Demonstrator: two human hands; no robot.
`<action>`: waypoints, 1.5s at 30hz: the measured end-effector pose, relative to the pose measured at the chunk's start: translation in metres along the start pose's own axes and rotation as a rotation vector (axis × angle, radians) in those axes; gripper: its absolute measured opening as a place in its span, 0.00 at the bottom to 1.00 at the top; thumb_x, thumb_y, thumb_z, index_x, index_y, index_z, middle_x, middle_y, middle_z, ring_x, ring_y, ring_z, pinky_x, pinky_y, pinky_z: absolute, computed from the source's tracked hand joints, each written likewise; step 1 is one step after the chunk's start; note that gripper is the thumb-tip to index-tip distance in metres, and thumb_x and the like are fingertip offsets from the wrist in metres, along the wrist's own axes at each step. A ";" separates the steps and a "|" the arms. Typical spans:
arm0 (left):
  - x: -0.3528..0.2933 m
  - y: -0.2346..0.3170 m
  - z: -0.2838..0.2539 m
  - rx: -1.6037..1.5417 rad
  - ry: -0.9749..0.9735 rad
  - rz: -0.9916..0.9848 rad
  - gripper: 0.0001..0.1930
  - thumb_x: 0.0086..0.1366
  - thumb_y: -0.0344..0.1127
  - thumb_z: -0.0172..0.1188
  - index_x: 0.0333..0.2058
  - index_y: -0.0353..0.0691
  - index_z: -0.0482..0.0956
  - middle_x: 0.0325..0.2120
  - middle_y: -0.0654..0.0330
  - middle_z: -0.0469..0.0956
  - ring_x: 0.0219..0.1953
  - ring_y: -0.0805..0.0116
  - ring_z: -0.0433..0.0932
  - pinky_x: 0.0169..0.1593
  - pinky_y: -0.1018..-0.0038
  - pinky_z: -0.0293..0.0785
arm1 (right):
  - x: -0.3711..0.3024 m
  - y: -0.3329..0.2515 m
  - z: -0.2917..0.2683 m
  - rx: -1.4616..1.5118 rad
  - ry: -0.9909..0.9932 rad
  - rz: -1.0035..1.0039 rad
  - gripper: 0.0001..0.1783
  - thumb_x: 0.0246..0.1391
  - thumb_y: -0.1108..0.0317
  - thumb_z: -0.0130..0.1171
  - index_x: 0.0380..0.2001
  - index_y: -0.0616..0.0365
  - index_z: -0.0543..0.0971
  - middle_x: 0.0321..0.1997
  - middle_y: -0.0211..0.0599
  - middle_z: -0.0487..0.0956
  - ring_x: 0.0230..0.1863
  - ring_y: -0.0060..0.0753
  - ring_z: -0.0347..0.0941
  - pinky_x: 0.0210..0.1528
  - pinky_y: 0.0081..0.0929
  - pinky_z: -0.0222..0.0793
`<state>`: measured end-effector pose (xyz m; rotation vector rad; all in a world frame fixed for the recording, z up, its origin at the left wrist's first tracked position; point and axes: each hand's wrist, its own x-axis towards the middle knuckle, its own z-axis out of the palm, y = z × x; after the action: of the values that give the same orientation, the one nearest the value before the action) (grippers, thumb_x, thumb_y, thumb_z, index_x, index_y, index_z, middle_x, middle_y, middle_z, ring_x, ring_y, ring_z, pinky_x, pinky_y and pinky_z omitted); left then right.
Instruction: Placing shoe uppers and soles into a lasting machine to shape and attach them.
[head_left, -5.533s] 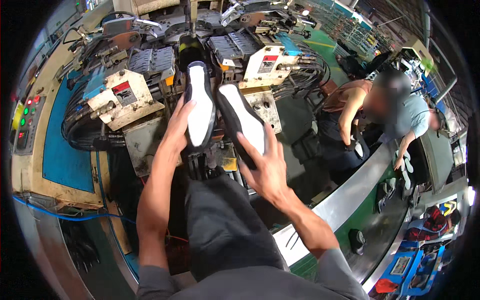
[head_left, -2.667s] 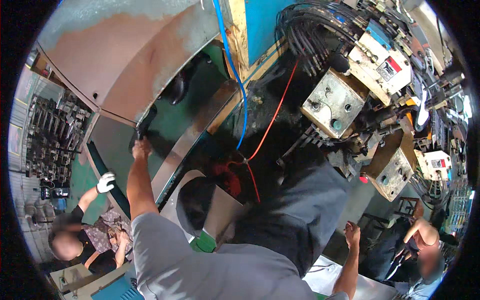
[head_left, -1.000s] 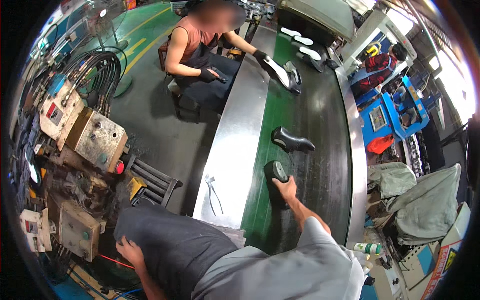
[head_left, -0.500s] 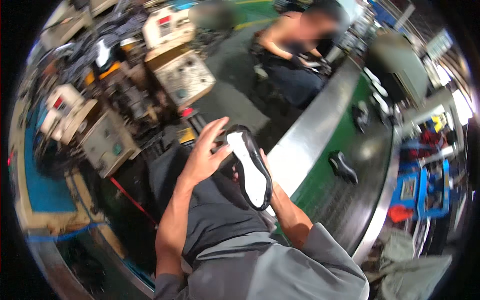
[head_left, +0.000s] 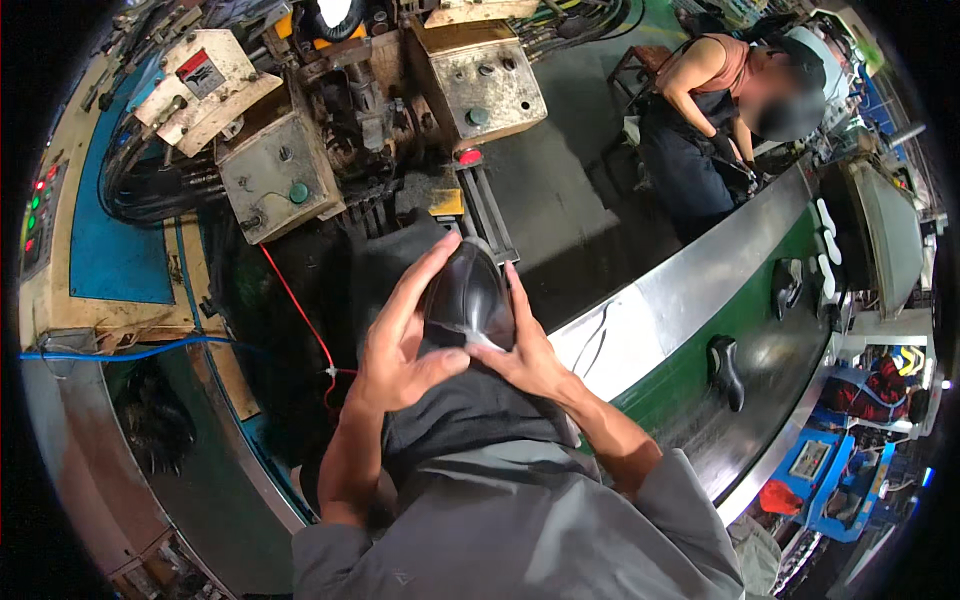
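Note:
A black shoe upper (head_left: 465, 295) is held over my lap, its rounded toe pointing away from me and its dark, shiny top facing up. My left hand (head_left: 405, 345) lies along its left side, fingers stretched toward the toe and thumb at the near end. My right hand (head_left: 530, 350) grips the right side, its thumb over a pale patch at the near part of the shoe. The shoe's underside is out of sight.
Ahead stands a worn machine with two control boxes (head_left: 278, 185). On my right, a metal-edged conveyor (head_left: 640, 335) carries black shoes (head_left: 727, 372) and white sole-shaped pieces (head_left: 827, 245). A co-worker (head_left: 695, 130) sits beyond. Left is a panel with lit buttons (head_left: 38, 215).
The shoe has been turned over, from its white underside to its black top. My left hand has closed in along its side. The view has swung, shifting the surroundings.

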<state>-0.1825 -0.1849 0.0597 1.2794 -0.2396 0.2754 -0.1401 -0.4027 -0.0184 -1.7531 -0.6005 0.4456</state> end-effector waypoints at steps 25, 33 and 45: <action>0.007 -0.065 -0.008 -0.077 0.268 -0.279 0.38 0.83 0.46 0.49 0.81 0.38 0.43 0.78 0.52 0.55 0.79 0.57 0.56 0.80 0.62 0.48 | 0.031 -0.008 -0.009 0.472 -0.245 0.164 0.55 0.62 0.65 0.75 0.81 0.66 0.51 0.74 0.48 0.69 0.76 0.38 0.63 0.78 0.37 0.58; 0.003 -0.141 0.001 0.093 0.689 -0.320 0.32 0.83 0.47 0.51 0.76 0.36 0.59 0.71 0.53 0.67 0.70 0.59 0.67 0.73 0.64 0.61 | 0.038 -0.017 -0.007 -0.245 -0.029 0.080 0.63 0.54 0.53 0.80 0.79 0.69 0.52 0.77 0.68 0.63 0.77 0.53 0.63 0.74 0.47 0.65; 0.028 -0.149 -0.086 0.992 0.444 -0.072 0.12 0.72 0.28 0.58 0.45 0.28 0.87 0.38 0.38 0.84 0.42 0.34 0.84 0.47 0.52 0.81 | 0.010 -0.005 0.013 -0.893 -0.157 -0.253 0.46 0.51 0.59 0.76 0.75 0.30 0.71 0.81 0.77 0.45 0.58 0.69 0.68 0.62 0.56 0.74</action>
<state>-0.1046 -0.1397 -0.0896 2.1439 0.3798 0.6519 -0.1405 -0.3862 -0.0169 -2.4403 -1.2478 0.1273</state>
